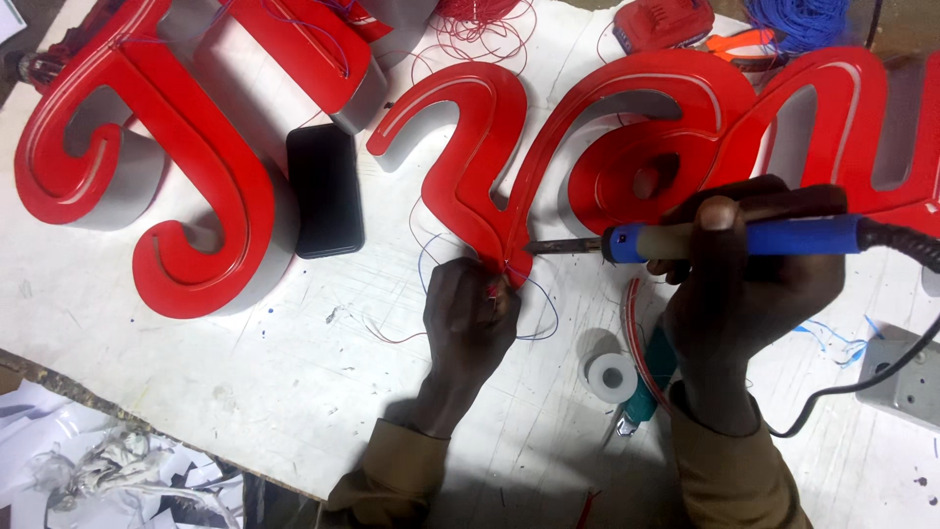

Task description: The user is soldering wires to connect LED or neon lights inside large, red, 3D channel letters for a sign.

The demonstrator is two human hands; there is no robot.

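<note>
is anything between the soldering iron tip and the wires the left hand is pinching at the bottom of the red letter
Nothing visible. The soldering iron in the right hand points its tip straight at the thin wires pinched by the left hand at the red sign letter's lower point, with only bare white table beneath.

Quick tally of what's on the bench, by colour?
Red: 5, namely letter J, letter piece, script letters, wire coil, battery
Blue: 2, namely soldering iron, wire bundle
Black: 1, phone
White: 1, tape roll
Total: 9
</note>
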